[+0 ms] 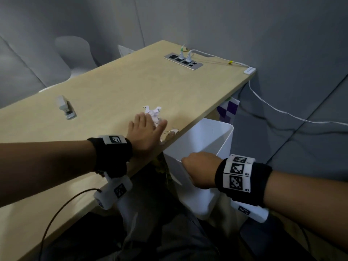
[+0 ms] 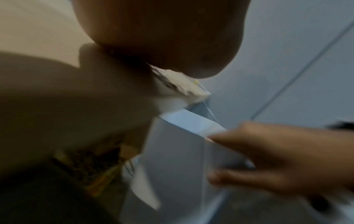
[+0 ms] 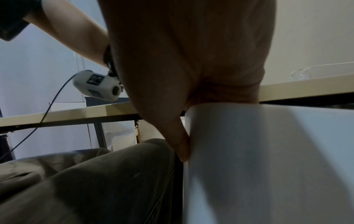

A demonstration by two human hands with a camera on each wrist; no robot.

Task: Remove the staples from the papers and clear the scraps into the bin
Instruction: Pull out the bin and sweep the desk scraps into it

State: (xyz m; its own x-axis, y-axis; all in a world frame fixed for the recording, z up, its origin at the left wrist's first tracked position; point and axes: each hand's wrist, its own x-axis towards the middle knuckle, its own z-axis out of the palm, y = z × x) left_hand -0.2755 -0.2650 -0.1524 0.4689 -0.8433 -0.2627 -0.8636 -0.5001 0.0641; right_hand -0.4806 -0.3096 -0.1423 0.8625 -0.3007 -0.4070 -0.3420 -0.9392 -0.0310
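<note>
Torn white paper scraps lie near the wooden table's front-right edge, with a few smaller bits at the very edge. My left hand lies flat on the table, fingers straight, against the near side of the scrap pile. In the left wrist view a scrap shows under my palm at the table edge. A white bin is held just below that edge. My right hand grips the bin's near rim, thumb on the outer wall.
A stapler lies on the table to the left. A socket strip with plugged white cables sits at the far end. My legs are under the table beside the bin. A grey chair stands beyond.
</note>
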